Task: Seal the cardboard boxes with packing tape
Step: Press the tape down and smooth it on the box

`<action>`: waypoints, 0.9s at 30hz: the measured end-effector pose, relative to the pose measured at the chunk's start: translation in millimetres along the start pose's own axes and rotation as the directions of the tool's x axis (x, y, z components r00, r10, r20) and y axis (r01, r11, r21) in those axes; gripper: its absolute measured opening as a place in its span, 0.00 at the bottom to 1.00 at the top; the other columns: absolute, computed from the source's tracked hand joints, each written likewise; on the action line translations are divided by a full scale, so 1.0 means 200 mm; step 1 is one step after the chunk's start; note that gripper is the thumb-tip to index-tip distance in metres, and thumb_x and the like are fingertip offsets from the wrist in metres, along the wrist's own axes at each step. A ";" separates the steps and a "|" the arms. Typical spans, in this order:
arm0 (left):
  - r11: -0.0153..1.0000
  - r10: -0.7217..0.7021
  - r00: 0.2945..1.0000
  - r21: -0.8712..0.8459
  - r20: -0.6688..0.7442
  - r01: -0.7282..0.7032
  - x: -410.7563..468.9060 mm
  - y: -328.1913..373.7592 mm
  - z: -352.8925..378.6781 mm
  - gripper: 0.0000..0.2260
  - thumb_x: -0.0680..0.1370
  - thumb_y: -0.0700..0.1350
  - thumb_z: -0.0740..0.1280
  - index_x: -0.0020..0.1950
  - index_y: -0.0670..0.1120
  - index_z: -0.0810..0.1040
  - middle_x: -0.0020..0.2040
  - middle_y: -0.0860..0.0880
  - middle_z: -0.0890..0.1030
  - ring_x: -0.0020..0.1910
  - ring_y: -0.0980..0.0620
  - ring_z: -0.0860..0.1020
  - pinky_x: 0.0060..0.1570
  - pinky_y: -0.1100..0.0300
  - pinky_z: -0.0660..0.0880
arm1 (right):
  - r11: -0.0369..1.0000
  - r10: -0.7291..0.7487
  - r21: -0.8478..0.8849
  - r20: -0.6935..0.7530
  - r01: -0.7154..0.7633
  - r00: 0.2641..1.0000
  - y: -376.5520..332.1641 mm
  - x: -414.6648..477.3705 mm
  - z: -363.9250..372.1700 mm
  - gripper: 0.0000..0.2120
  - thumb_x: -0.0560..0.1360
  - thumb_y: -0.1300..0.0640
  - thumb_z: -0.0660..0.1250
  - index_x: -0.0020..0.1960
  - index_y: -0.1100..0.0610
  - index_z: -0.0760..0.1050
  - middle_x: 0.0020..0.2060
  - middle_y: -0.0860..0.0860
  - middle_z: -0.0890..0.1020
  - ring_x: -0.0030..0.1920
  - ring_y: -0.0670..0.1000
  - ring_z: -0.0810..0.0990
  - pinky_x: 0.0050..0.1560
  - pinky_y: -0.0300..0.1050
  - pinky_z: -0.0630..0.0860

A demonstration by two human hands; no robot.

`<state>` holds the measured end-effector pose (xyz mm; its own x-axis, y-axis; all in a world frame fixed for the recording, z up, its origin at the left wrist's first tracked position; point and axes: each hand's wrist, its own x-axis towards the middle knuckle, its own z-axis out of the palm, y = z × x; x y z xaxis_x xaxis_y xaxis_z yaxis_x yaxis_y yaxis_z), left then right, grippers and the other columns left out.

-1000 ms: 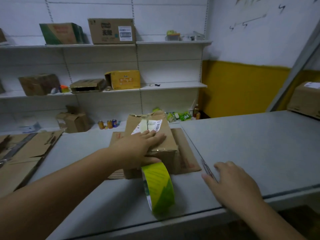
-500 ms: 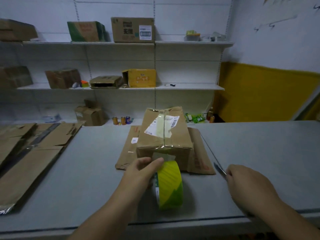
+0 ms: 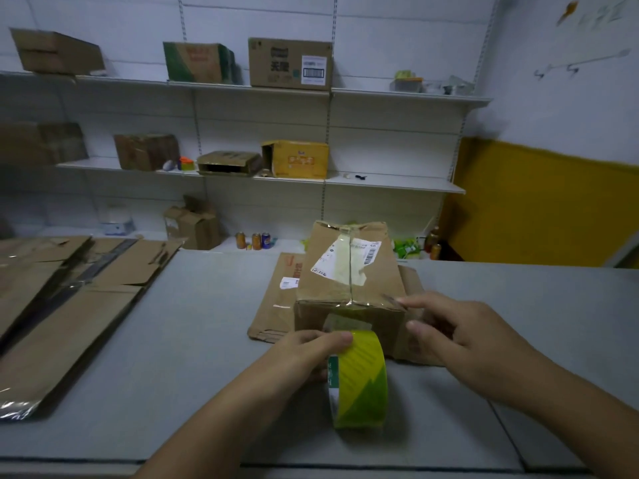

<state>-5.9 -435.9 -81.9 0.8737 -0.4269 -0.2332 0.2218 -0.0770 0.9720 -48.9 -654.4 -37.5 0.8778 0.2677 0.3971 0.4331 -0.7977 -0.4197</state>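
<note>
Yellow-and-green tape roll (image 3: pixel 361 378) stands on edge on the grey table (image 3: pixel 173 340), gripped at its top by the left hand (image 3: pixel 304 354), and a strip from it runs up onto the near face of the cardboard box (image 3: pixel 349 271) just behind. Right hand (image 3: pixel 460 340), fingers curled, holds a thin grey blade (image 3: pixel 392 299) whose tip lies at the box's near right top edge. That box, flaps closed under a torn white label (image 3: pixel 345 261), sits on a flattened carton (image 3: pixel 276 305) mid-table, with more flattened cardboard (image 3: pixel 69 288) well apart to the left.
</note>
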 end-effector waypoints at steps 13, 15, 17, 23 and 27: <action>1.000 -0.008 0.998 0.027 0.061 0.007 -0.01 0.02 -0.03 0.14 0.71 0.53 0.71 0.49 0.45 0.83 0.52 0.41 0.82 0.53 0.41 0.79 0.55 0.51 0.74 | 0.961 -0.198 -0.215 -0.088 0.175 0.976 0.02 0.14 0.21 0.19 0.77 0.47 0.57 0.66 0.46 0.73 0.43 0.49 0.84 0.38 0.46 0.78 0.33 0.24 0.64; 1.000 0.015 0.999 -0.002 0.037 -0.015 0.00 0.04 -0.05 0.10 0.70 0.53 0.71 0.44 0.49 0.85 0.51 0.41 0.83 0.51 0.42 0.80 0.57 0.49 0.73 | 0.974 -0.211 -0.139 -0.245 0.181 0.946 -0.03 0.18 0.17 0.13 0.76 0.47 0.58 0.53 0.48 0.79 0.32 0.44 0.80 0.33 0.46 0.75 0.28 0.26 0.64; 1.000 0.010 0.999 -0.028 0.040 -0.009 0.00 0.05 -0.06 0.07 0.74 0.50 0.68 0.38 0.55 0.85 0.45 0.48 0.85 0.50 0.46 0.81 0.60 0.50 0.72 | 0.968 -0.219 -0.178 -0.242 0.179 0.945 -0.07 0.28 0.14 0.08 0.74 0.42 0.60 0.41 0.44 0.72 0.28 0.40 0.71 0.29 0.43 0.69 0.28 0.34 0.62; 0.983 0.128 0.991 -0.138 0.047 -0.121 -0.01 -0.02 -0.03 0.17 0.64 0.52 0.73 0.51 0.51 0.82 0.52 0.49 0.83 0.53 0.51 0.81 0.58 0.54 0.75 | 0.893 -0.108 -0.414 0.175 0.173 0.979 -0.04 0.46 0.24 0.23 0.74 0.34 0.59 0.65 0.41 0.72 0.58 0.42 0.72 0.51 0.47 0.72 0.39 0.40 0.62; 0.982 0.188 0.969 -0.044 0.161 -0.184 -0.04 -0.06 0.03 0.47 0.59 0.47 0.80 0.69 0.63 0.54 0.62 0.63 0.70 0.56 0.63 0.76 0.48 0.67 0.76 | 0.897 -0.132 -0.405 0.133 0.176 0.982 0.00 0.50 0.27 0.21 0.76 0.37 0.58 0.63 0.45 0.76 0.63 0.43 0.77 0.59 0.48 0.75 0.49 0.42 0.72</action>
<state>-18.3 -437.6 -91.0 0.8188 -0.5728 -0.0384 0.0762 0.0421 0.9962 50.4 -598.5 -42.1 0.8323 0.4403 0.3368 0.4599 -0.8877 0.0241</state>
